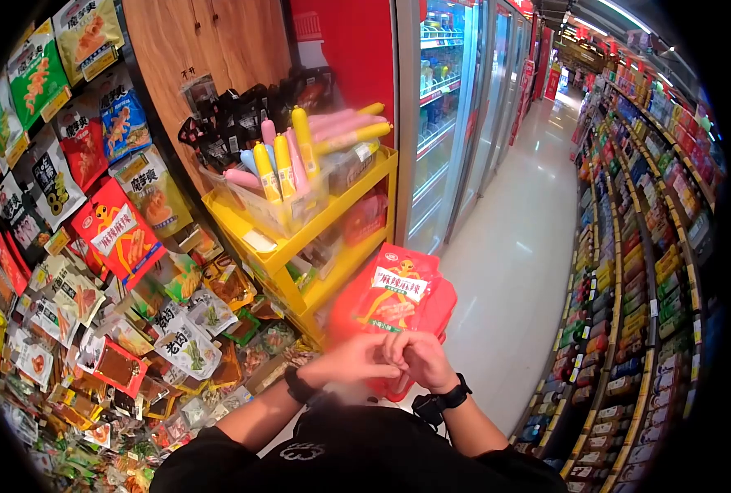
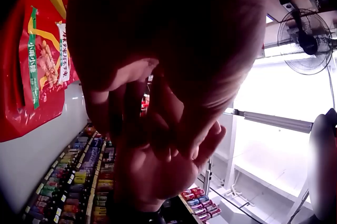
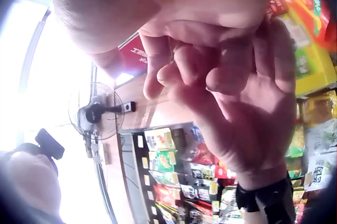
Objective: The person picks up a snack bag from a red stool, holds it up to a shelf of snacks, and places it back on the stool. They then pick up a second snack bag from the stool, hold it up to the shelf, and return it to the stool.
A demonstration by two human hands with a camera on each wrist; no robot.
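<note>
My left hand point(image 1: 351, 361) and right hand point(image 1: 425, 360) meet in front of my body, with their fingers touching and overlapping. In the right wrist view the left palm point(image 3: 253, 118) is turned up and its thumb lies against the loosely bent right fingers. The left wrist view shows the right palm point(image 2: 158, 174) beneath the shaded left hand. No item shows between the hands. Just beyond them a red snack packet point(image 1: 395, 289) with a yellow cartoon figure lies face up on a red plastic object point(image 1: 443, 306), whose lower part is hidden.
Hanging snack packets point(image 1: 135, 197) fill the left side. A yellow rack point(image 1: 287, 251) carries a clear bin point(image 1: 300, 209) of yellow and pink sausages. Glass-door fridges point(image 1: 439, 123) line the aisle point(image 1: 521, 197), opposite long shelves of packaged goods point(image 1: 620, 296).
</note>
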